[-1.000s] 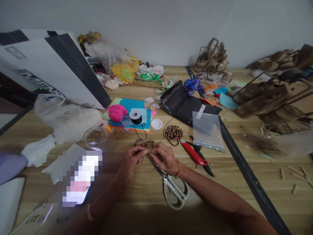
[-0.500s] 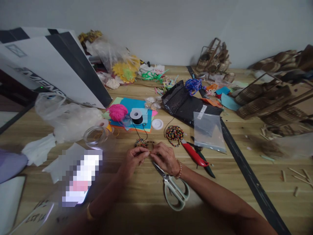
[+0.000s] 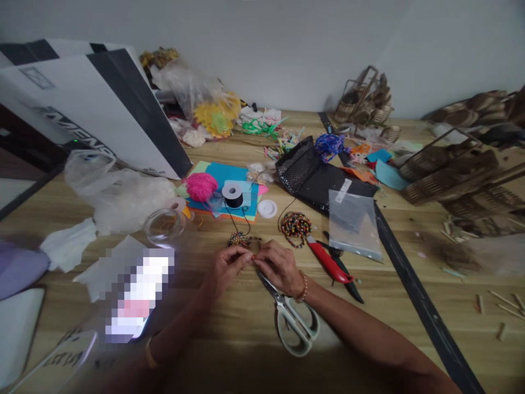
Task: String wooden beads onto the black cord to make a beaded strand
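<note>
Black cord [image 3: 237, 220] is running from the spool [image 3: 232, 194] to a beaded cluster [image 3: 238, 239] just beyond both hands; the left hand [image 3: 226, 266] and right hand [image 3: 279, 266] are pinching together, each grip closed on something too small to tell, above the scissors [image 3: 289, 316] lying on the tabletop [image 3: 394, 306].

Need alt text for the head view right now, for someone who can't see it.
Both hands meet fingertip to fingertip over a wooden table, left hand and right hand pinching something too small to make out beside a small beaded piece. Scissors lie under the right wrist, a bead coil and black cord spool beyond.
</note>
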Available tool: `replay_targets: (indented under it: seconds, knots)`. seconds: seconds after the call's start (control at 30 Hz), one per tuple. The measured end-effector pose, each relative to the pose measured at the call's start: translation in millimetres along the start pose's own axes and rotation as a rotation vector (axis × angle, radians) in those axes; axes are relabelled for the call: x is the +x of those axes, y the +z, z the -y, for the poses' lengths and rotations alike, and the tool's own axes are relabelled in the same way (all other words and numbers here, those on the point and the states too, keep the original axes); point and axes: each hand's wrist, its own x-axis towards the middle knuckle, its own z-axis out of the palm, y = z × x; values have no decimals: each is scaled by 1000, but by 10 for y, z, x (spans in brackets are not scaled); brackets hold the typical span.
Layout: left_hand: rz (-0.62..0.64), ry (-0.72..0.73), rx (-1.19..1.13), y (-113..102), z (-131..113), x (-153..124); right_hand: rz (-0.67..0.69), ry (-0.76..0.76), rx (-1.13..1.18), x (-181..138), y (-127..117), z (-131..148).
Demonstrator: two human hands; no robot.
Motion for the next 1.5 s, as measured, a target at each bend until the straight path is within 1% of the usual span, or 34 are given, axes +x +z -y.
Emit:
replay_targets:
  seconds: [0.13, 0.23, 0.37, 0.5, 0.6, 0.73, 0.8, 0.93, 1.03, 1.2, 1.4, 1.5]
  knots:
    - [7, 66, 65, -10, 56, 0, 1, 2, 18, 0, 0, -1]
    - [-30, 125, 134, -4, 57, -1, 8, 22, 39, 5, -3, 1]
    - [-55, 205, 187, 20, 14, -11, 18, 34, 77, 19, -15, 16]
    - [-42, 312, 206, 31, -67, -29, 28, 30, 170, 17, -2, 36]
    - [-31, 350, 214, 15, -102, -38, 14, 59, 205, 14, 13, 50]
    - [-37, 350, 184, -23, -62, -34, -2, 96, 229, 35, -6, 70]
    - [-46, 352, 175, -36, -31, -28, 15, 136, 297, 42, -13, 81]
    - [-42, 375, 191, -39, -22, -25, 29, 326, 541, 25, 28, 84]
    - [-52, 384, 210, -37, -49, -30, -2, 415, 571, 14, 59, 61]
    - [-76, 375, 218, -36, -66, -24, 9, 416, 436, 40, 29, 17]
    - [-65, 336, 234, -30, -50, -1, 28, 369, 378, 58, -6, 6]
    - [-118, 278, 237, -47, -34, 15, 36, 368, 362, 57, -22, -8]
